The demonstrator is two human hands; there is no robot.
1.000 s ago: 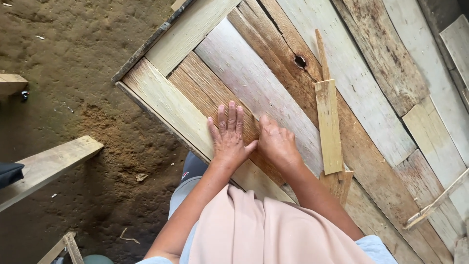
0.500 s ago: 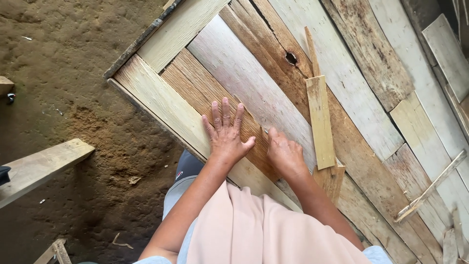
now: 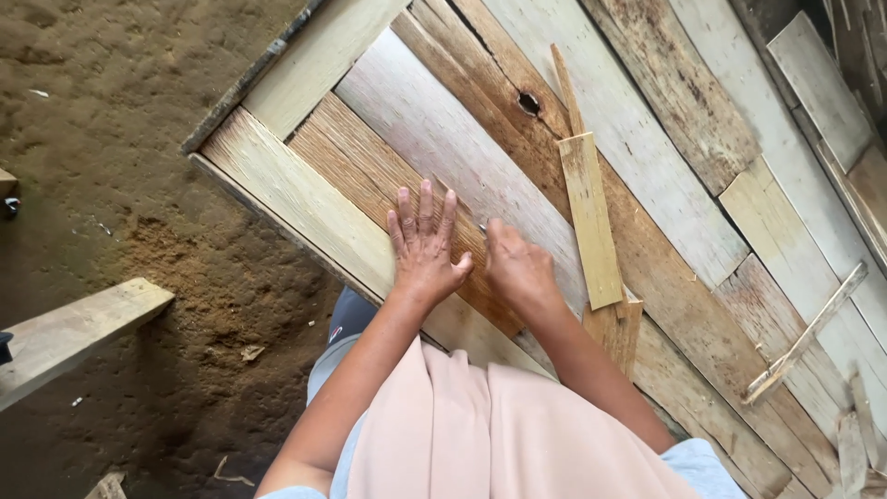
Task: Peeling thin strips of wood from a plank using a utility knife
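The left hand (image 3: pixel 423 248) lies flat and open on the brown plank (image 3: pixel 370 176). The right hand (image 3: pixel 517 268) is curled beside it; what its grip holds cannot be told.

Lighting: soft, even daylight, source not identifiable; the pale boards (image 3: pixel 480 157) read bright without glare, while the dirt floor (image 3: pixel 111 166) at left is dimmer and muddier in tone. Shadows are faint and diffuse, the darkest patch under the panel's edge and around the person's legs at the lower middle. Focus is fair at centre with wood grain legible; the top right corner goes dark and slightly soft, possibly from lens falloff.
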